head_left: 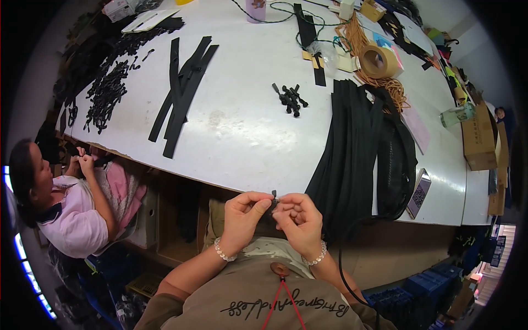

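Between the fingertips of my left hand (245, 215) and my right hand (300, 219) is a small black zipper pull (274, 193), held just in front of the table edge. Both hands are closed in a pinch and almost touch each other. The lower part of the pull is hidden by my fingers. A small cluster of similar black pulls (289, 100) lies on the white table (242, 148) ahead of my hands. Further left spreads a large heap of small black pulls (108, 93).
Black zipper strips (190, 88) cross at the left; a bundle of long black strips (347, 159) and a black bag (393, 159) lie right. Beyond are a tape roll (378, 61) and orange cord (352, 34). A phone (419, 193) rests near the right edge. A co-worker (77, 203) sits left.
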Tool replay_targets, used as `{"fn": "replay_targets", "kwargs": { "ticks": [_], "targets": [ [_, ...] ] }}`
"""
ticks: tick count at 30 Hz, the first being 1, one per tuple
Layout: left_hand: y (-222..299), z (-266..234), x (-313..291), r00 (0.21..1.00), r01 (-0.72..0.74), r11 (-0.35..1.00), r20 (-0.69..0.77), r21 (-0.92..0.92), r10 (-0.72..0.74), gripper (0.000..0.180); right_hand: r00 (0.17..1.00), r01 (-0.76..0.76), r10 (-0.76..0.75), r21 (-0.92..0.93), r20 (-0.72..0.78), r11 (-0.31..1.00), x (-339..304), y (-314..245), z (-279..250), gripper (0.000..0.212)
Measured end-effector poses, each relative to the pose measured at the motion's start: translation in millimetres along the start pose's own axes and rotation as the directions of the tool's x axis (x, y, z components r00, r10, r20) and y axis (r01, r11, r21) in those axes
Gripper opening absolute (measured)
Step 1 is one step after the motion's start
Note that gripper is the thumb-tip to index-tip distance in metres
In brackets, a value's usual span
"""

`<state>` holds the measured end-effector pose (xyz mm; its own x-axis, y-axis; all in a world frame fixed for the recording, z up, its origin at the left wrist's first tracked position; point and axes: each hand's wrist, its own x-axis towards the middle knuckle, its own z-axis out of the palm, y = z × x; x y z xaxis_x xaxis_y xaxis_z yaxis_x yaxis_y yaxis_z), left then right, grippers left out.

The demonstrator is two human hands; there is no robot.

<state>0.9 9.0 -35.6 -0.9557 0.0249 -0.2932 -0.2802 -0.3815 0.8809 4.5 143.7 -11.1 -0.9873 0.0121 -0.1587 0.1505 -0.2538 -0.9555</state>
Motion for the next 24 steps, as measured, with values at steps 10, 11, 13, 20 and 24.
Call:
{"fn": "replay_targets", "kwargs": {
  "ticks": [10, 11, 13, 20, 24],
  "targets": [
    [-2, -5, 2, 0.994, 0.111, 0.994, -0.009, 0.002, -0.111, 0.017, 0.958, -0.208, 0.216, -0.064, 0.189, 0.976, 2, 2, -18, 0.007],
    [-1, -6, 3, 0.989, 0.146, 0.987, 0.042, -0.065, -0.143, 0.019, 0.955, -0.23, 0.229, -0.014, 0.189, 0.973, 3, 3, -18, 0.008],
    [1, -5, 4, 0.981, 0.182, 0.975, 0.095, -0.13, -0.17, 0.021, 0.952, -0.251, 0.24, 0.036, 0.19, 0.967, 3, 2, -19, 0.011],
    [73, -6, -16, 0.8, -0.6, 0.751, 0.218, 0.275, 0.56, 0.013, 0.959, -0.223, 0.193, 0.129, 0.21, 0.966, 4, -1, -26, 0.014],
    [151, -10, -27, 0.158, -0.856, 0.469, 0.756, -0.216, 0.636, 0.026, 0.974, -0.105, 0.1, 0.015, 0.202, 0.994, 6, 1, -34, 0.013]
  ]
}}
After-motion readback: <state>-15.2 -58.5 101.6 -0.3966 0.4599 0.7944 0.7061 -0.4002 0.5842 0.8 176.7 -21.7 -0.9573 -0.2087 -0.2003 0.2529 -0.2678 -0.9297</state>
